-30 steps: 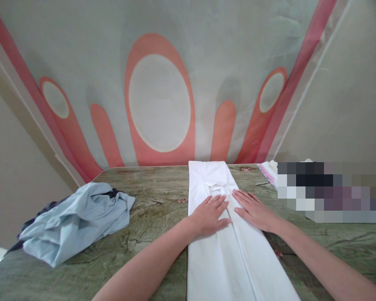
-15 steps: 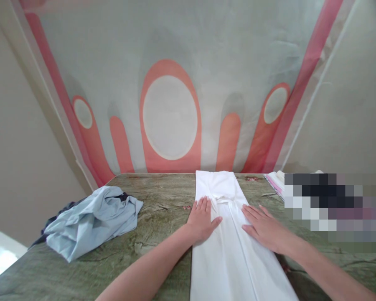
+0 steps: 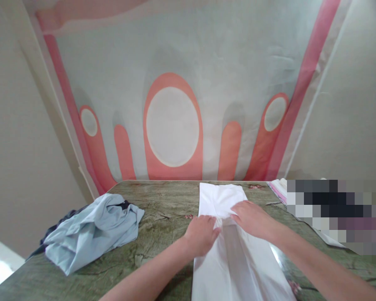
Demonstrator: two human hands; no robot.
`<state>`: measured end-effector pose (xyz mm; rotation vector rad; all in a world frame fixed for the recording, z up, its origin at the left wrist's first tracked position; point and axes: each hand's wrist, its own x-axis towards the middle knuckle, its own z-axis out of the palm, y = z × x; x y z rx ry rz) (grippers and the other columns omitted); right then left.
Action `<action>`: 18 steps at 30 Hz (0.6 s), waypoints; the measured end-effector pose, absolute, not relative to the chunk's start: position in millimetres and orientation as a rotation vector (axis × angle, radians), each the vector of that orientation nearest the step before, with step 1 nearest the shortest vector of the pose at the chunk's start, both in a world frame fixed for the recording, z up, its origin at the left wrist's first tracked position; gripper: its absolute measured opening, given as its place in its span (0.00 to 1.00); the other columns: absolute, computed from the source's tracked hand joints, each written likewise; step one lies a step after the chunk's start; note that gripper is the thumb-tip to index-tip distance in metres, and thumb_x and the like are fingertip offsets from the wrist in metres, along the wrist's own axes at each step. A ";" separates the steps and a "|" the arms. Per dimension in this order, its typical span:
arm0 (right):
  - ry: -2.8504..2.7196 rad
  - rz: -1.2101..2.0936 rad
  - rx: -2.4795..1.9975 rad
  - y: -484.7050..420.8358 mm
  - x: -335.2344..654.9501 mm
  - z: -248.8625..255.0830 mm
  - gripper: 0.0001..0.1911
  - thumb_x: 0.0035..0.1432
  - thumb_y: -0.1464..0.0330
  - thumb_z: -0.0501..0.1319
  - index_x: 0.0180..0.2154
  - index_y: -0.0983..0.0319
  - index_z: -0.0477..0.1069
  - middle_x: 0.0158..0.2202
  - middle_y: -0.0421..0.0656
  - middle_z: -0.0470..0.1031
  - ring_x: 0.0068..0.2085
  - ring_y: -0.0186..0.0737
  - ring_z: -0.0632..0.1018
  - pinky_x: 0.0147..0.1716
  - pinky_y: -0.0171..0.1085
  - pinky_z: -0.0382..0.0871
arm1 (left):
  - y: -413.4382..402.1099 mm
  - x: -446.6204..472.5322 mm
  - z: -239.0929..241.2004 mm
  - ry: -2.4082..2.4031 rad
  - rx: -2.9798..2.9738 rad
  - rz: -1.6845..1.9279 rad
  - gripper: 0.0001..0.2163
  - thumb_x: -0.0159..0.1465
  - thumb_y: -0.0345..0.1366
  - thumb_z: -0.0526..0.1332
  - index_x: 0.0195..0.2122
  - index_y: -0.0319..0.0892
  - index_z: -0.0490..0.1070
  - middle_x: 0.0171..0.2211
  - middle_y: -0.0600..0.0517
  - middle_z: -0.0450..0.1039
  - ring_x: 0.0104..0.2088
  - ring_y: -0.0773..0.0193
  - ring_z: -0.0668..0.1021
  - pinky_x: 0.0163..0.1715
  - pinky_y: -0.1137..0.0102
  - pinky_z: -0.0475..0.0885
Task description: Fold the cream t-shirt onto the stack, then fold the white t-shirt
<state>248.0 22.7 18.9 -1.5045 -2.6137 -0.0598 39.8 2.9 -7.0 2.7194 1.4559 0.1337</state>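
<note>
A long white garment (image 3: 209, 276), folded into a strip, runs from the table's far edge toward me. My left hand (image 3: 200, 236) is closed on its left side, with the fingers curled into the cloth. Across from it, my right hand (image 3: 253, 219) pinches the fabric near the right edge, thumb and fingers together. Between the two hands the cloth is bunched, and nearer to me it lifts into loose lengthwise folds. The far end lies flat. What kind of garment it is cannot be made out.
On the left of the wood-patterned table (image 3: 163, 205) lies a crumpled light blue garment (image 3: 90, 234) over a dark cloth (image 3: 67, 217). White and pink cloth (image 3: 278, 188) sits at the right, partly behind a blurred patch. A printed backdrop (image 3: 172, 125) hangs behind the table.
Both hands were lying flat on the white garment; now their fingers have closed on it. The right hand has moved inward, and the near cloth has risen into folds. The view has tilted slightly up.
</note>
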 end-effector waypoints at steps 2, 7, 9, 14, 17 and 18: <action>-2.645 -0.013 -1.362 50.3 232.0 12.9 0.20 0.57 0.69 0.50 0.49 0.68 0.70 0.51 0.54 0.71 0.53 0.48 0.70 0.52 0.42 0.59 | 32.7 33.4 3.7 1.426 2.699 0.075 0.19 0.67 0.41 0.42 0.42 0.43 0.71 0.40 0.47 0.75 0.42 0.57 0.76 0.42 0.64 0.70; -2.595 0.105 -1.374 98.7 196.5 -17.3 0.27 0.59 0.64 0.51 0.56 0.72 0.60 0.60 0.57 0.57 0.61 0.50 0.57 0.57 0.47 0.52 | 104.0 25.5 5.6 1.618 2.677 0.240 0.17 0.66 0.31 0.42 0.46 0.38 0.68 0.45 0.43 0.72 0.45 0.60 0.74 0.45 0.66 0.68; -2.556 0.161 -1.415 104.2 189.7 -28.2 0.31 0.60 0.59 0.49 0.59 0.71 0.55 0.62 0.57 0.52 0.63 0.52 0.53 0.57 0.51 0.49 | 121.4 29.8 -4.6 1.593 2.711 0.297 0.18 0.67 0.31 0.41 0.52 0.36 0.63 0.51 0.41 0.67 0.51 0.61 0.70 0.50 0.66 0.64; -2.528 0.230 -1.417 100.0 187.9 -45.4 0.33 0.62 0.54 0.42 0.61 0.68 0.50 0.63 0.53 0.50 0.64 0.48 0.48 0.59 0.51 0.40 | 146.8 39.8 -34.3 1.409 2.806 0.278 0.21 0.69 0.42 0.40 0.59 0.41 0.55 0.60 0.47 0.56 0.61 0.60 0.57 0.58 0.61 0.53; -2.536 0.241 -1.430 99.8 189.0 -48.5 0.35 0.62 0.53 0.41 0.62 0.69 0.48 0.64 0.53 0.49 0.64 0.48 0.48 0.60 0.51 0.38 | 160.6 34.4 -44.1 1.402 2.807 0.199 0.24 0.69 0.46 0.35 0.62 0.43 0.49 0.63 0.48 0.49 0.63 0.60 0.52 0.58 0.56 0.50; -2.540 0.247 -1.437 100.4 189.2 -48.6 0.35 0.62 0.52 0.40 0.62 0.69 0.48 0.64 0.53 0.48 0.64 0.48 0.48 0.60 0.51 0.38 | 165.4 31.6 -45.8 1.425 2.792 0.166 0.24 0.69 0.46 0.35 0.63 0.44 0.48 0.64 0.48 0.47 0.63 0.60 0.51 0.58 0.55 0.49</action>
